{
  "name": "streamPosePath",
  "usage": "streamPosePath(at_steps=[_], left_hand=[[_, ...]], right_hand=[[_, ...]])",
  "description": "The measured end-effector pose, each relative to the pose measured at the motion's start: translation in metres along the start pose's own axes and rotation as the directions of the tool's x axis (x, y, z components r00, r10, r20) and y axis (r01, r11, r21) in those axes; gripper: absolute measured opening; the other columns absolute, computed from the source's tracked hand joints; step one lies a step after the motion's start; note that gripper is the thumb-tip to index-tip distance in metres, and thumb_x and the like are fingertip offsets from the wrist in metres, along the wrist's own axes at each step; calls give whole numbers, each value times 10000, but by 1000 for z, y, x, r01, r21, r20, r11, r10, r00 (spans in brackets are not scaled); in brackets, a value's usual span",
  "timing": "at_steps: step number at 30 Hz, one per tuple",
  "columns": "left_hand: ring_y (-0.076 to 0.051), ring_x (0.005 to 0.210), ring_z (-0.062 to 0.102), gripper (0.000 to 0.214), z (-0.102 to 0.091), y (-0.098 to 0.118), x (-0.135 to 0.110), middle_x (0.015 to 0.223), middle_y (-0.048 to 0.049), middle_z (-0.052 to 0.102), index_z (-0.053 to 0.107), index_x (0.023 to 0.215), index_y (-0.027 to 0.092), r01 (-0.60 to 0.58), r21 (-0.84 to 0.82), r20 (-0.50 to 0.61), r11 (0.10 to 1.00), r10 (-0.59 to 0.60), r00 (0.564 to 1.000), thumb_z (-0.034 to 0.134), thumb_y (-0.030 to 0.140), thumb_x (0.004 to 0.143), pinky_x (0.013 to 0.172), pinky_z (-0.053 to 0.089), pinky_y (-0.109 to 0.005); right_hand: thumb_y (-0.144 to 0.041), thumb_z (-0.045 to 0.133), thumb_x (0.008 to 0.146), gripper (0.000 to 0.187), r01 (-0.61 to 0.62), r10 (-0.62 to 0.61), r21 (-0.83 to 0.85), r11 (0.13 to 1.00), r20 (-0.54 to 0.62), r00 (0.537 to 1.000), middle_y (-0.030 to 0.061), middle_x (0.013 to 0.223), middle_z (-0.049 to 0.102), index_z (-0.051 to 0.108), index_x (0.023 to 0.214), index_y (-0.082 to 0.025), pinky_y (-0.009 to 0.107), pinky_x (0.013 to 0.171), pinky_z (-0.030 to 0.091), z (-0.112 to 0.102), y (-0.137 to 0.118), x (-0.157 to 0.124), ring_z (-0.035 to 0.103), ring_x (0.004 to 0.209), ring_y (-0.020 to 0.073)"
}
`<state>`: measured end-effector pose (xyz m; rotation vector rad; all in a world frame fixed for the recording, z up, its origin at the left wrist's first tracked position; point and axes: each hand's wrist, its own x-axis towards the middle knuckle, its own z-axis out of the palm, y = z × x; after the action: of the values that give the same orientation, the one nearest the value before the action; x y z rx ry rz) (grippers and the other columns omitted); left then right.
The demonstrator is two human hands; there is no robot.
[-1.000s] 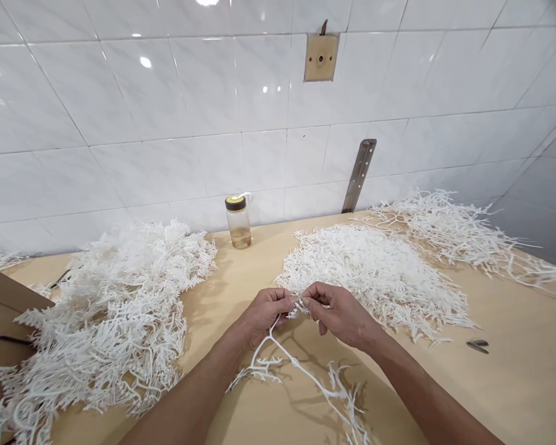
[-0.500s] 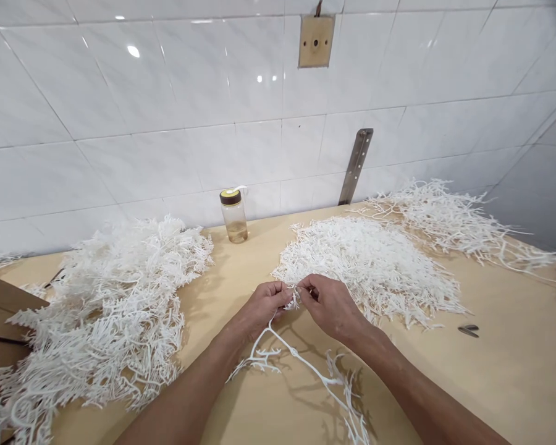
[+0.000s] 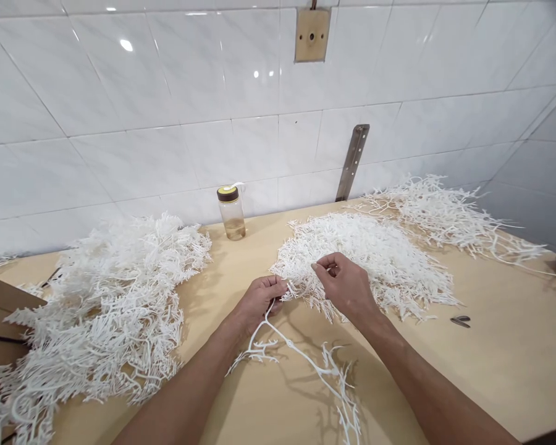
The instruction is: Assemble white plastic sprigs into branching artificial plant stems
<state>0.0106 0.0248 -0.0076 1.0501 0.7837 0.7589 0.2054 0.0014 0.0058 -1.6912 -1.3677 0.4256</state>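
Observation:
My left hand [image 3: 261,301] is closed round the top end of a long white plastic branch [image 3: 306,364] that trails toward me over the wooden table [image 3: 491,358]. My right hand [image 3: 345,285] hovers over the near edge of the middle pile of small white sprigs [image 3: 375,259], thumb and forefinger pinched together; whether a sprig is between them I cannot make out. The two hands are a short gap apart.
A big heap of white branches [image 3: 102,309] lies at the left, another heap [image 3: 445,210] at the far right. A clear bottle with a dark lid [image 3: 231,212] stands by the tiled wall. Small cutters [image 3: 460,321] lie at the right. A brown box edge [image 3: 0,321] is at far left.
My right hand has left the branch tip and moved up and right over the sprig pile. The left hand keeps its hold on the branch. The view has tilted slightly.

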Motion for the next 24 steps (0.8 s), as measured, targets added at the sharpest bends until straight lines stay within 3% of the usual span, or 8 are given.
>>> streamPosePath(at_steps=[3, 9, 19, 24], left_hand=[[-26, 376, 288, 403, -2, 0, 1, 508, 60, 432, 510, 642, 159, 5, -4, -2, 1000, -5, 1000, 795, 444, 647, 395, 121, -223], [-35, 389, 321, 365, -1, 0, 1, 521, 63, 437, 527, 674, 160, 9, -27, 2, 1000, -9, 1000, 783, 420, 675, 385, 156, -212], [-42, 369, 325, 375, 0, 2, 1, 472, 70, 428, 521, 666, 170, 12, 16, -21, 1000, -11, 1000, 768, 451, 686, 399, 158, -218], [-38, 380, 330, 413, 4, 5, -1, 486, 72, 426, 498, 648, 172, 7, 11, -38, 1000, -6, 999, 792, 462, 653, 413, 158, -217]], right_hand=[[-399, 598, 835, 231, 14, -14, 46, 999, 10, 1000, 7, 701, 673, 639, 941, -198, 280, 526, 468, -1, -5, -5, 600, 495, 145], [-372, 564, 873, 226, 147, -191, 185, 972, 250, 949, 29, 789, 693, 694, 931, -196, 249, 473, 483, 7, -15, -17, 608, 505, 124], [-260, 599, 865, 102, 334, -350, 121, 935, 160, 923, 36, 823, 690, 682, 860, -201, 263, 567, 509, 14, -10, -18, 639, 681, 156], [-249, 574, 876, 147, 330, -348, 116, 937, 216, 912, 32, 836, 700, 715, 866, -209, 250, 546, 495, 15, -9, -17, 627, 645, 141]])
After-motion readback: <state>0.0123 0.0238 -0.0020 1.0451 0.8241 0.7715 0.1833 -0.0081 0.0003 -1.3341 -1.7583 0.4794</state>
